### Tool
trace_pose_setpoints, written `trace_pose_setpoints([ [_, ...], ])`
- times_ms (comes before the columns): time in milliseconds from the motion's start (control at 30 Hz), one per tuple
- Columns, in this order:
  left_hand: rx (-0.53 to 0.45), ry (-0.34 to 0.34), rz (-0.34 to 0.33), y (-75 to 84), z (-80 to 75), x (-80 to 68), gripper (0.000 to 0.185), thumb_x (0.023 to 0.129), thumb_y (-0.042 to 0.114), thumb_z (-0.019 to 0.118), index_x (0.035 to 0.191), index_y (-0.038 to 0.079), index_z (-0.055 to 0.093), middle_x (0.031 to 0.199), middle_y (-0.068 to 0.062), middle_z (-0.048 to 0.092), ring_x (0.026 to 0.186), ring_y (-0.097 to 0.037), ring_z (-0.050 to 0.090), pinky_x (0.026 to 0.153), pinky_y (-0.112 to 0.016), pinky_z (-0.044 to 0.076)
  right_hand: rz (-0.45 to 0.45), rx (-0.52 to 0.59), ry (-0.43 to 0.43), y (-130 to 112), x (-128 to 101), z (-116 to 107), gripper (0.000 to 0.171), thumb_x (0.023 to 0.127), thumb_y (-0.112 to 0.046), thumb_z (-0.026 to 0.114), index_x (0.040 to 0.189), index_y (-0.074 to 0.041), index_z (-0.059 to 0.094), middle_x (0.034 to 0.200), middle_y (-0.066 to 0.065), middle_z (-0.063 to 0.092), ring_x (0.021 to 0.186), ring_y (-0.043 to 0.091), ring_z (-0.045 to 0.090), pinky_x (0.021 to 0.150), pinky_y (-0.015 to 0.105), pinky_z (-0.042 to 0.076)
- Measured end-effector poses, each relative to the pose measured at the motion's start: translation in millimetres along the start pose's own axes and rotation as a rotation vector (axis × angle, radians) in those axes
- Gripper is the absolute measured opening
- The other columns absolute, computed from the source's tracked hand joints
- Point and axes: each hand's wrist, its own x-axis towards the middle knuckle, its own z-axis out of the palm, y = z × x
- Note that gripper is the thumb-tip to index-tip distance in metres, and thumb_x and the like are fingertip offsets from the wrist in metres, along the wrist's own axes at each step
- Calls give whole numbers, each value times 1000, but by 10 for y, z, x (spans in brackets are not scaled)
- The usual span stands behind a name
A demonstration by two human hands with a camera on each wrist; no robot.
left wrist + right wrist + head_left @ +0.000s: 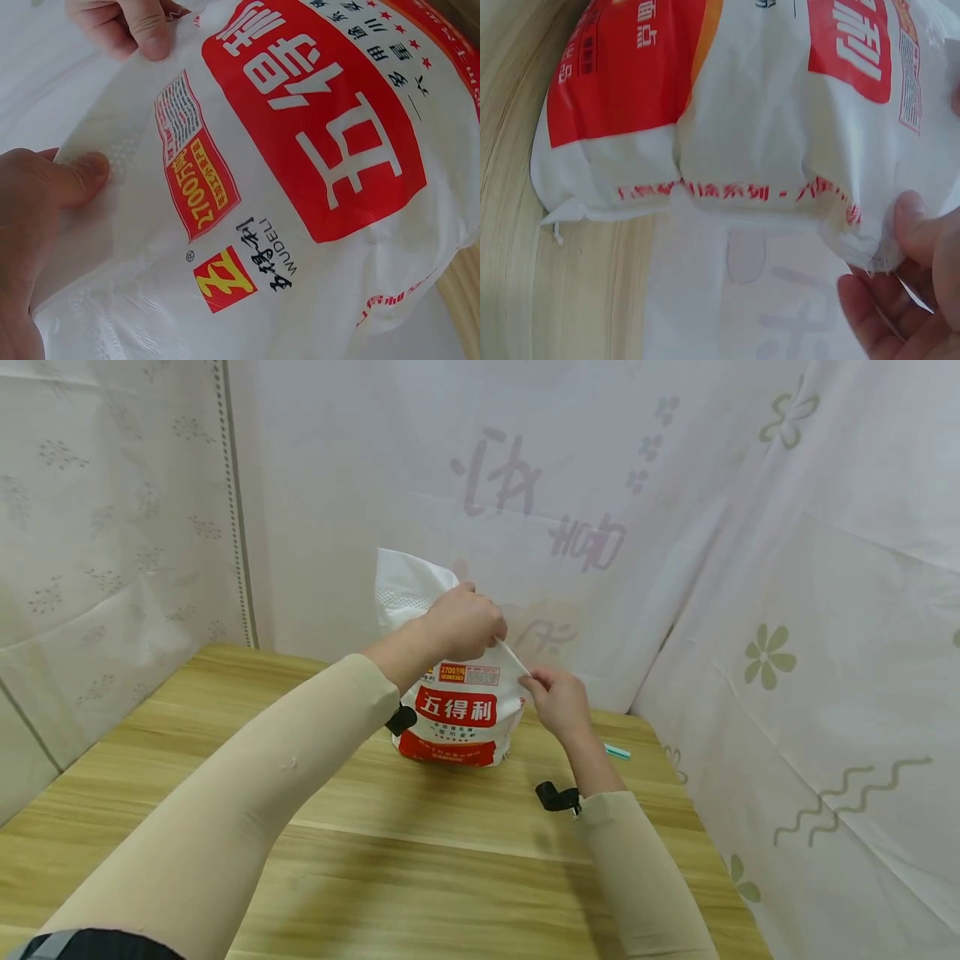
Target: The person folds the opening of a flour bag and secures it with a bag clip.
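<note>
Two beige sleeves (232, 802) reach over the wooden table (450, 893), whose light, streaky grain spreads in front of the bag (456, 706). The white bag with red labels stands on the table's far part. At the bag's top edge, the left hand (467, 622) pinches the rim, and the right hand (561, 702) pinches its right corner. Right of the bag lies a small teal-and-white object (618, 752). Behind the bag hangs a pale curtain (337, 485) with faded lettering; patterned cloths (862, 610) flank the bag on both sides.
</note>
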Motion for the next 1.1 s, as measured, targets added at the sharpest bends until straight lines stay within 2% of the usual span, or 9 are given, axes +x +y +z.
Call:
trace_pose_setpoints([
  [200, 13, 6, -1, 20, 13, 3, 21, 106, 21, 72, 123, 22, 85, 122, 0, 83, 117, -25, 75, 113, -50, 49, -55, -89, 112, 1, -16, 42, 22, 104, -29, 76, 109, -9, 87, 98, 12, 84, 69, 25, 60, 62, 33, 43],
  [333, 22, 3, -6, 26, 17, 1, 21, 106, 21, 71, 122, 23, 85, 122, 1, 83, 118, -25, 74, 114, -50, 49, -82, -123, 153, 5, -13, 69, 20, 104, -26, 77, 105, -8, 87, 93, 12, 84, 64, 25, 59, 58, 32, 41],
  [600, 16, -1, -13, 13, 15, -3, 21, 107, 22, 71, 123, 22, 84, 122, 0, 83, 119, -25, 75, 116, -51, 48, -19, -63, 160, 31, -12, 67, 23, 103, -29, 78, 97, -8, 85, 86, 13, 81, 64, 23, 52, 58, 32, 38],
  [733, 7, -9, -15, 15, 13, 6, 21, 107, 21, 70, 122, 22, 84, 123, 0, 83, 120, -26, 74, 117, -51, 47, 10, -36, 163, 80, -28, 38, 29, 101, -35, 81, 89, -8, 80, 80, 9, 77, 65, 21, 52, 58, 32, 39],
  [833, -8, -13, -11, 12, 16, 15, 21, 108, 21, 70, 122, 22, 84, 122, 0, 83, 120, -26, 75, 118, -52, 47, 26, 1, 133, 134, -36, 16, 34, 100, -41, 81, 89, -10, 76, 81, 8, 75, 69, 22, 55, 61, 33, 42],
  [933, -24, -7, -14, 3, 16, 25, 20, 108, 20, 69, 121, 22, 84, 121, 0, 83, 119, -26, 75, 118, -52, 46, 32, 56, 87, 195, -37, -10, 36, 101, -46, 79, 95, -11, 76, 88, 9, 77, 78, 25, 63, 67, 35, 47],
  [1100, -38, -2, -20, -12, 14, 35, 19, 107, 20, 70, 119, 21, 84, 120, 0, 83, 117, -25, 75, 117, -52, 46, 23, 134, -1, 228, -24, -36, 38, 103, -48, 76, 121, -15, 79, 109, 10, 81, 100, 29, 74, 79, 36, 55],
])
